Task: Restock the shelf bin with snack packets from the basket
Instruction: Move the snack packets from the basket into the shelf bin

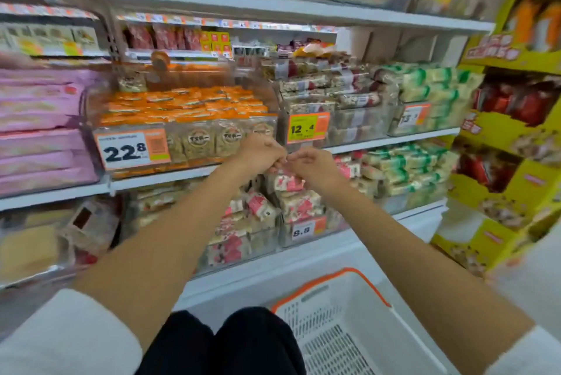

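Observation:
Both arms reach out to the lower shelf. My left hand (259, 153) and my right hand (309, 166) meet with curled fingers just above a clear bin (303, 233) of pink-and-white snack packets (299, 203) marked 8.8. The fingertips touch each other over the topmost packet (287, 181). Whether either hand holds a packet is hidden by the fingers. The white basket (349, 329) with an orange rim stands on the floor at the lower right, and the part of it in view holds nothing.
The shelf above carries a bin of orange packets (182, 110) priced 22.8 and a bin of red-and-white bars (328, 92) priced 12.4. Green packets (425, 86) fill the right bins. A yellow cardboard display (516, 131) stands at the far right. My knees (224, 341) are at the bottom.

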The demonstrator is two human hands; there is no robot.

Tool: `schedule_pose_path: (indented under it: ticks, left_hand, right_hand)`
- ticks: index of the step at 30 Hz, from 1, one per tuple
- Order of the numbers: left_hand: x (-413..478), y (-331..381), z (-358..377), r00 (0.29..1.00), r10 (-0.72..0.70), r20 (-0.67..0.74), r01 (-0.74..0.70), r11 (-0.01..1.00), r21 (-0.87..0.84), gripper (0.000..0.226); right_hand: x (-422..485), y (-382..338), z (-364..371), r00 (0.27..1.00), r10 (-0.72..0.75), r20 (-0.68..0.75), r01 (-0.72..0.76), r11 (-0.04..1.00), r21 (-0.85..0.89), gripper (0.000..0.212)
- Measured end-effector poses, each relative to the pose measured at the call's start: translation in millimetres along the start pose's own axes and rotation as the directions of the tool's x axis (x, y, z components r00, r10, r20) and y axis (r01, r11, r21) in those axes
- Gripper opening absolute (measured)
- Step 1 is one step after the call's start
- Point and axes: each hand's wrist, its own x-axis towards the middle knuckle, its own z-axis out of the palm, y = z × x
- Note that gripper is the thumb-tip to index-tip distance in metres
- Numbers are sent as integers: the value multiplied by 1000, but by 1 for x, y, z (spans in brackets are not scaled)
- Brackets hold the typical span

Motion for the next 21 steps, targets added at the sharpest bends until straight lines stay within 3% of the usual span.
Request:
schedule_pose_path:
  ticks: [6,12,17,21]
  left_hand:
    - [-27,-53,115,959,-122,258,119,993,26,14]
    - [-68,-113,218,864,-253,434,228,967,110,12]
    - [-100,-174,283,774,-342,533,260,939,224,14]
    - [-123,-233,321,656,-466,593,332,885,327,18]
  right_hand:
    - [-66,105,-65,985,165,-60,-164,986,16,6]
    - [-134,222,-105,910,387,-150,-396,918,-28,8]
    - [-176,295,-113,797,564,-217,-580,815,-11,15]
    - [-215,388,-114,643,726,-244,-760,644,-86,16]
